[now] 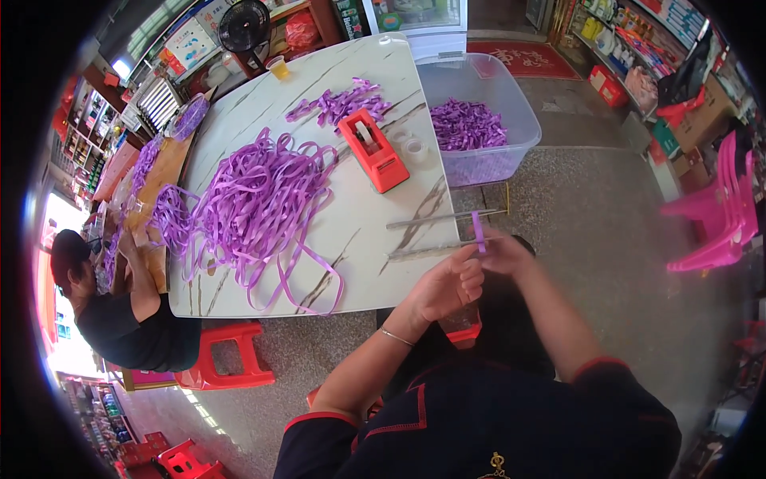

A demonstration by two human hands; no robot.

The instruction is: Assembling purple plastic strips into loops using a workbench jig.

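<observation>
Two thin metal rods [427, 219] reach out past the right edge of the marble-patterned table [367, 279]. A short piece of purple ribbon [479, 227] stands across their outer ends. Close against the ribbon's lower end is my left hand [453, 286], its fingers curled in and its thumb and forefinger at the ribbon. My right hand [506, 255] is just beyond, by the near rod's tip; its fingers are smeared and partly hidden. A big tangled heap of purple ribbon [263, 199] lies on the table, left of a red tape dispenser [383, 169].
Folded purple pieces [339, 105] lie farther back, near a cup of yellow liquid [279, 69]. A clear plastic bin [487, 164] of purple pieces stands beyond the rods. At left, another person [132, 311] handles ribbon. Red stools [227, 357] and pink chairs [718, 211] flank me.
</observation>
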